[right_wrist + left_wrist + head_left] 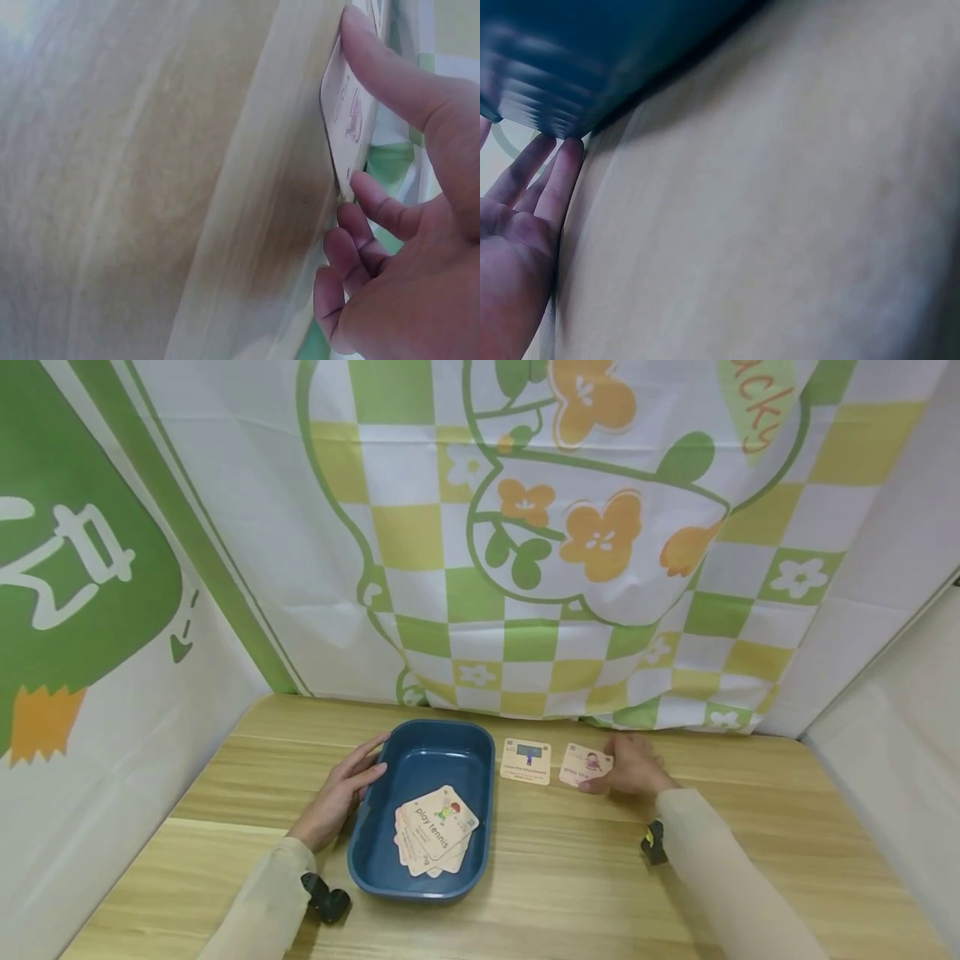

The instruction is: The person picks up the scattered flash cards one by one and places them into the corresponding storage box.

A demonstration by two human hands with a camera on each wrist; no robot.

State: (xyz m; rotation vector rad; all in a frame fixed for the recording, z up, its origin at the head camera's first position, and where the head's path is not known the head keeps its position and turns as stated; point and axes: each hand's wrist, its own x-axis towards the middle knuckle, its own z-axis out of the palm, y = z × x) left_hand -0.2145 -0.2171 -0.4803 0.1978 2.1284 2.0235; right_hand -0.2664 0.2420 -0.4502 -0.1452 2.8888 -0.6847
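Note:
A blue plastic basin point(362, 827) stands left of centre on the table. Inside it lies a loose stack of picture cards point(438, 827), the top one reading "play tennis". My left hand point(345, 789) touches the basin's left side with nearly straight fingers, its thumb at the rim; the left wrist view shows fingertips point(570, 150) against the outer wall. With thumb and index finger at its edges, my right hand point(633, 764) holds a picture card point(583, 762) at the table's back. Beside that card lies another card point(525, 762) showing a figure at a blackboard.
The wooden table point(570, 877) runs back to a patterned cloth point(540, 652) hanging behind it. White walls point(900, 693) close in on both sides. Black wrist cameras point(326, 897) are strapped to both sleeves.

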